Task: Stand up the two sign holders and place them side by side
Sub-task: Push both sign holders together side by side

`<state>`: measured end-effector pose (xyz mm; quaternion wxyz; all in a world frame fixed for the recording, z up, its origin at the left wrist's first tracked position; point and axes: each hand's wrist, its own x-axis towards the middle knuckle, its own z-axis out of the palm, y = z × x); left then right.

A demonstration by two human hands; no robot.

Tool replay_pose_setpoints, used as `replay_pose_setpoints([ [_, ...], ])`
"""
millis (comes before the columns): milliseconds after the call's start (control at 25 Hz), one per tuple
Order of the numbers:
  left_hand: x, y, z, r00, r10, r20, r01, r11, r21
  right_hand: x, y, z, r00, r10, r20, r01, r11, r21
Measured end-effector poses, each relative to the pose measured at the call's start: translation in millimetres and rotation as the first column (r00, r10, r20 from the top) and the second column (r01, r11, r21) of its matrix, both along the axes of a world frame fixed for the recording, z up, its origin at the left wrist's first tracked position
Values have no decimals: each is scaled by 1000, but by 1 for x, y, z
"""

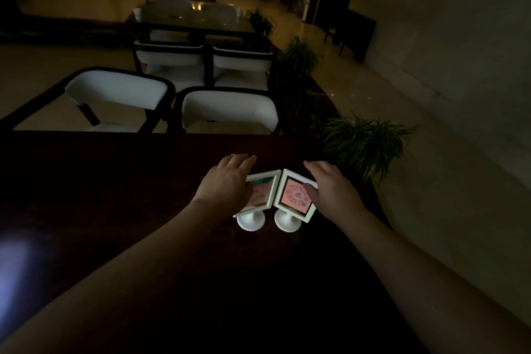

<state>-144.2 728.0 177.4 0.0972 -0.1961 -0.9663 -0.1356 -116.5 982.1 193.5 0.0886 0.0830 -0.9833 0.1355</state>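
Note:
Two white sign holders stand on round bases, side by side on the dark table (115,195). The left sign holder (265,191) and the right sign holder (296,195) each hold a pink card, and their frames touch at the inner top corners. My left hand (227,181) wraps the left holder's outer edge and hides part of its frame. My right hand (330,187) grips the right holder's outer edge, thumb on its front face and fingers behind.
Two white chairs (120,92) (230,106) stand just beyond the table's far edge. A potted plant (365,144) sits off the table's right corner. A second table with chairs (189,17) is farther back. The room is dim.

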Motion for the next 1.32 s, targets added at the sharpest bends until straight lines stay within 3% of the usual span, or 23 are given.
replay_pose_setpoints([
  [280, -32, 52, -8, 984, 159, 84, -155, 987, -50, -57, 41, -4, 981, 179, 69, -177, 984, -29],
  [440, -32, 64, -22, 973, 172, 157, -146, 976, -159, -72, 39, -15, 960, 222, 170, -222, 975, -17],
  [600, -34, 66, -31, 981, 140, 137, -103, 963, -248, -81, 33, -27, 950, 206, 236, -214, 977, 8],
  [1320, -45, 64, -20, 963, 131, 234, -114, 990, -89, -91, 42, -29, 962, 178, 208, -188, 982, 27],
])
